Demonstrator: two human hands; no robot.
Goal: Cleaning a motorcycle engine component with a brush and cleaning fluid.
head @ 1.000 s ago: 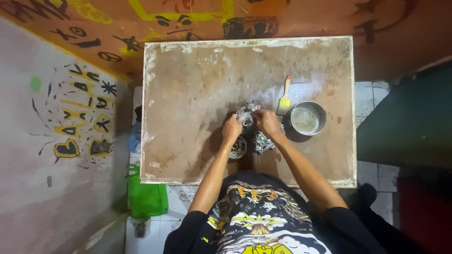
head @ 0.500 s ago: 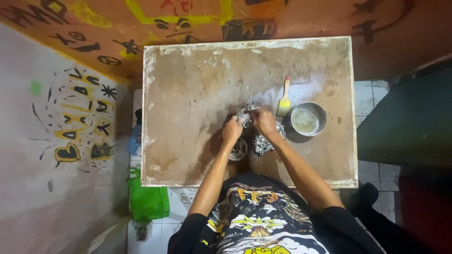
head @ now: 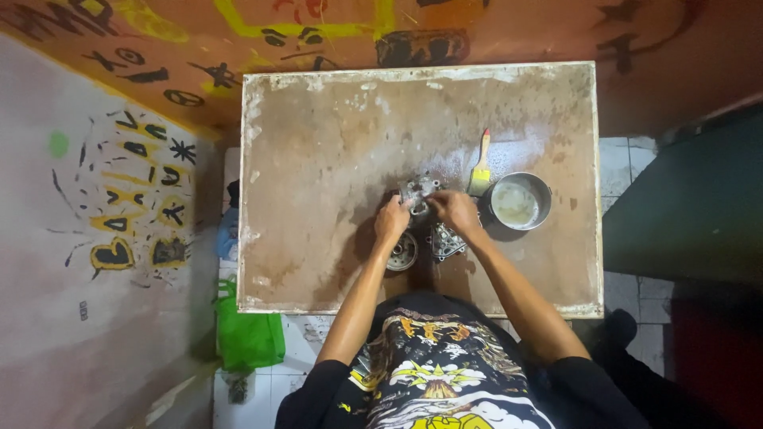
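Three metal parts on my table [head: 318,159]: left hand [head: 391,222] and right hand [head: 453,210] both grip one casting [head: 419,191]; round piece [head: 402,253], cover [head: 447,241], one bowl [head: 520,202], one brush [head: 480,168].

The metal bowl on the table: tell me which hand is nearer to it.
Right. The right hand sits just left of the metal bowl, on the grey metal part. The left hand is farther left, on that part's other side.

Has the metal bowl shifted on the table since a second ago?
No. The metal bowl keeps its place right of the yellow-handled brush, near the table's right edge.
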